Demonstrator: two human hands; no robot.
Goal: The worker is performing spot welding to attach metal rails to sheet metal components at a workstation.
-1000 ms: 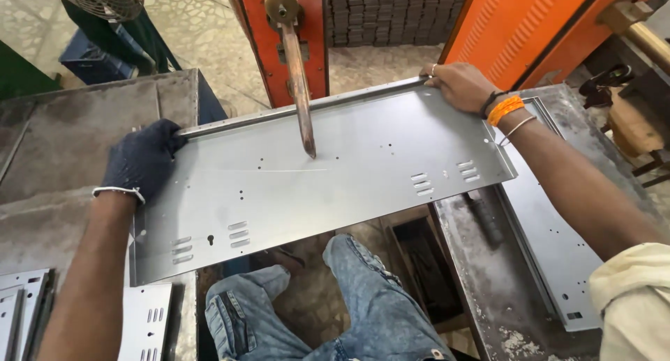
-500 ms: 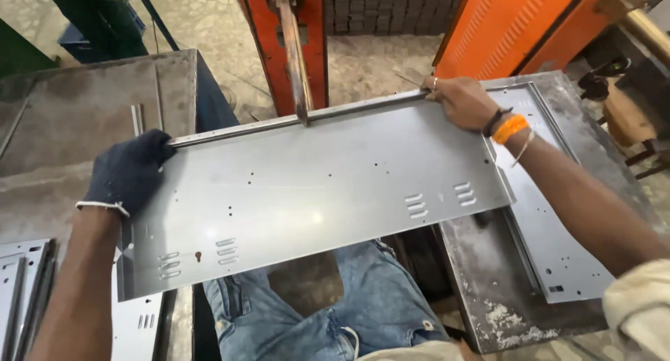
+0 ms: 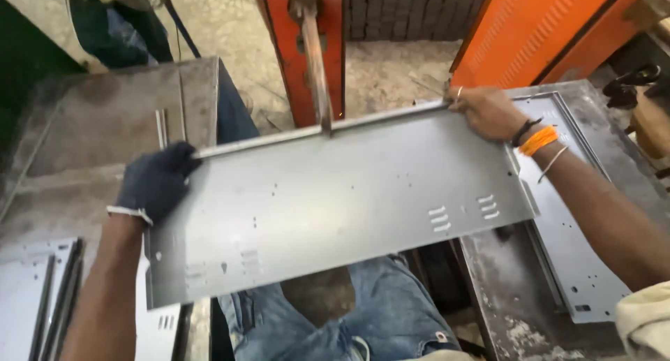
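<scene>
Hands (image 3: pixel 157 183) (image 3: pixel 488 112) grip metal panel (image 3: pixel 335 214) at both far corners, grip closed on its edge under welding rod (image 3: pixel 315 61)

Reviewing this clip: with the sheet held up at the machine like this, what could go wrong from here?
1. The right hand is bare on the metal panel at its folded corner; an edge could cut it. The left hand is gloved.
2. The electrode arm meets the panel's far flange; a slip could misplace the contact.
3. The panel overhangs the person's knees, supported by hands only; it may tip.

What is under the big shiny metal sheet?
Under the metal sheet you see knees in blue jeans and another punched panel at right. The rest underneath is covered.
</scene>
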